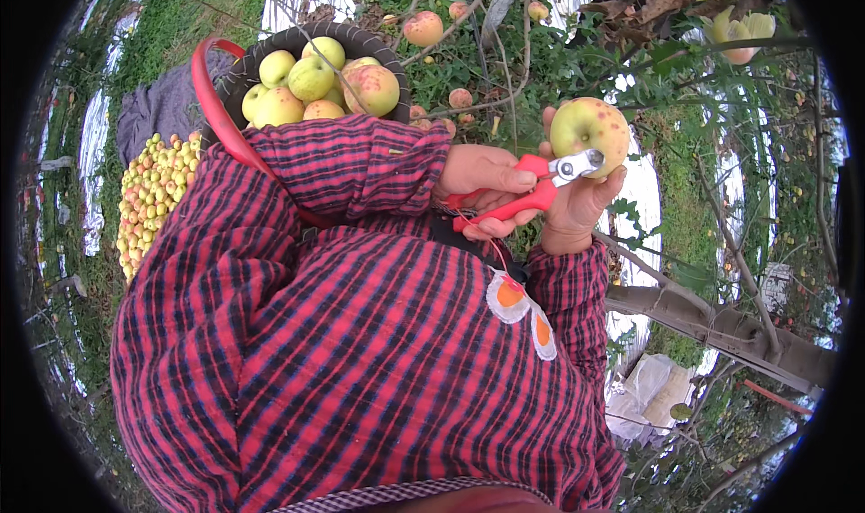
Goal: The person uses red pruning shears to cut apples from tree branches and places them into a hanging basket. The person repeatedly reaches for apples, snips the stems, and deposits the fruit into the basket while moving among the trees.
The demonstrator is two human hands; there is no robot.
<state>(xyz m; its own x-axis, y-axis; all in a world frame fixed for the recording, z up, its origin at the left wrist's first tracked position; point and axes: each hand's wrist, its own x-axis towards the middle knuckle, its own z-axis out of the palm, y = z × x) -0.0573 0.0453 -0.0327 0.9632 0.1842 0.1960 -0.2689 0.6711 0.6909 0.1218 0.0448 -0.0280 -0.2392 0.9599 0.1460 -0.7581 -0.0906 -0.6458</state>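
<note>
My left hand point(483, 182) is wrapped around the red handles of small fruit clippers point(507, 205). Their short metal blades lie over the near side of a yellow-green apple point(588, 124) with reddish spots. That apple rests in my right hand point(578, 202), its stem hollow facing up and my fingers and thumb around its sides. A thin red cord hangs from the clippers towards my plaid smock point(378, 351). Over my left arm passes the red handle point(219, 101) of a dark basket point(236, 80), which holds several apples point(311, 79).
Apples lie in the grass ahead, one large one point(424, 28) among them. A big apple pile point(152, 202) sits at left beside a dark cloth point(162, 107). Thin branches point(513, 94) cross in front; a tree trunk point(730, 330) stands right. Reflective sheeting point(635, 202) covers ground strips.
</note>
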